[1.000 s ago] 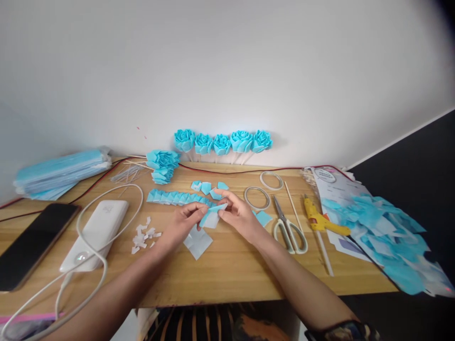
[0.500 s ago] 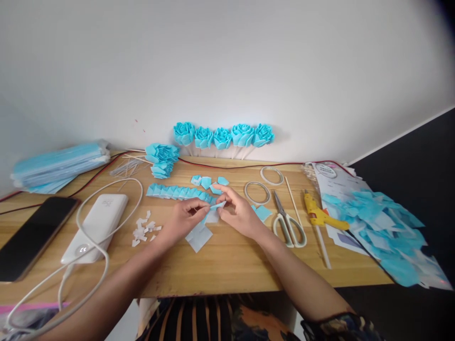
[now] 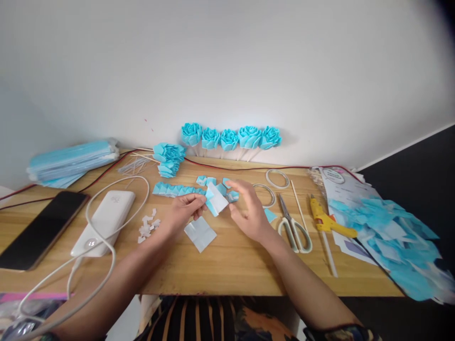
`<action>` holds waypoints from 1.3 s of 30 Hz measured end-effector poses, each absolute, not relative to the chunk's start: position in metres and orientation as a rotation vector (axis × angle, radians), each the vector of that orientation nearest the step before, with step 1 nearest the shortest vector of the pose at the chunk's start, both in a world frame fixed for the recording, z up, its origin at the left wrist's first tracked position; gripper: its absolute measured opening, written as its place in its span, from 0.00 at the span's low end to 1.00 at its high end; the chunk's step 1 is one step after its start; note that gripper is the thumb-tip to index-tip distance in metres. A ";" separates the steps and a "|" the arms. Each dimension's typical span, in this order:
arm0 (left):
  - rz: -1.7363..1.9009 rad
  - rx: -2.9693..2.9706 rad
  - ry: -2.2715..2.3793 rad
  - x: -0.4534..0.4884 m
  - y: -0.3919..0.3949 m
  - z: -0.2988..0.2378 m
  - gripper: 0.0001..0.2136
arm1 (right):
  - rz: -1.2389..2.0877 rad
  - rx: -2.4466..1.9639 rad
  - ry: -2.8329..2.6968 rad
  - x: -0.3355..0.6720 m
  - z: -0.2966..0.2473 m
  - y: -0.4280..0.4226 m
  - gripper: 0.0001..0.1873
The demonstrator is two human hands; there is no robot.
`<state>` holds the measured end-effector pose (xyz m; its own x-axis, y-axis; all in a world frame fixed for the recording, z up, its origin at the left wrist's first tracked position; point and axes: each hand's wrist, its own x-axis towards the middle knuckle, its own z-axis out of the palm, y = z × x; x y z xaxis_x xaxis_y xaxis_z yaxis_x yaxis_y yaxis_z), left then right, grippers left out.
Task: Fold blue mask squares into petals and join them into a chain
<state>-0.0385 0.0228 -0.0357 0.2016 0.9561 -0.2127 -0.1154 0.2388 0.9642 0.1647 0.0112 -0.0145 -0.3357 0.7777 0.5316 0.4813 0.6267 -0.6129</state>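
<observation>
My left hand (image 3: 185,211) pinches the edge of a partly folded blue-and-white fabric square (image 3: 216,199) above the middle of the table. On its other side, my right hand (image 3: 249,208) has thumb and forefinger apart, close to the square but not gripping it. Just below lies a flat pale square (image 3: 200,235) on the wood. Behind my left hand runs a row of folded blue petals (image 3: 177,190). A few more folded blue pieces (image 3: 211,181) lie behind the held square, partly covered by it and my right hand.
Scissors (image 3: 293,227), tape rings (image 3: 277,178), a stick (image 3: 298,201) and a yellow glue gun (image 3: 329,220) lie right, before a blue fabric heap (image 3: 398,237). Left are a power bank (image 3: 106,222), phone (image 3: 42,232) and white scraps (image 3: 147,227). Blue flowers (image 3: 229,140) lean on the wall.
My right fingers have come off the folded piece and spread apart. The piece now shows opened wider, held by my left hand alone. The whole view has shifted slightly.
</observation>
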 end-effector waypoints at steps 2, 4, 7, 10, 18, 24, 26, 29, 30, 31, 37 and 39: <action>0.998 0.934 1.042 -0.039 0.023 -0.036 0.16 | 0.273 -0.913 -2.132 0.163 -0.015 0.013 0.30; 1.013 0.880 1.021 -0.038 0.023 -0.035 0.16 | 0.175 -0.871 -2.214 0.161 -0.018 0.015 0.27; 1.002 0.873 1.018 -0.037 0.022 -0.035 0.16 | 0.113 -0.854 -2.262 0.158 -0.021 0.015 0.17; 0.985 0.976 1.054 -0.036 0.021 -0.036 0.15 | 0.161 -0.846 -2.245 0.157 -0.022 0.014 0.06; 0.938 1.133 1.137 -0.035 0.020 -0.035 0.14 | 0.478 -0.942 -2.016 0.157 -0.020 0.012 0.02; 0.903 1.140 1.139 -0.033 0.018 -0.030 0.14 | 0.805 -1.066 -1.818 0.155 -0.019 0.011 0.01; 0.898 1.150 1.139 -0.033 0.018 -0.029 0.14 | 0.938 -1.075 -1.729 0.155 -0.020 0.012 0.02; 0.887 1.167 1.142 -0.032 0.018 -0.028 0.14 | 1.093 -1.084 -1.625 0.155 -0.024 0.013 0.03; 0.884 1.169 1.146 -0.032 0.018 -0.028 0.14 | 1.127 -1.097 -1.603 0.155 -0.025 0.013 0.04; 0.881 1.170 1.149 -0.032 0.018 -0.028 0.14 | 1.149 -1.113 -1.587 0.156 -0.026 0.014 0.05; 0.868 1.174 1.141 -0.034 0.018 -0.031 0.14 | 1.202 -1.126 -1.532 0.156 -0.026 0.014 0.06; 0.869 1.175 1.137 -0.033 0.018 -0.032 0.14 | 1.225 -1.119 -1.512 0.155 -0.025 0.014 0.06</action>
<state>-0.0334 0.0176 -0.0323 0.2373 0.9484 -0.2101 0.0468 0.2049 0.9777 0.1546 0.0140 -0.0252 -0.2204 0.9718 0.0842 0.1191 0.1124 -0.9865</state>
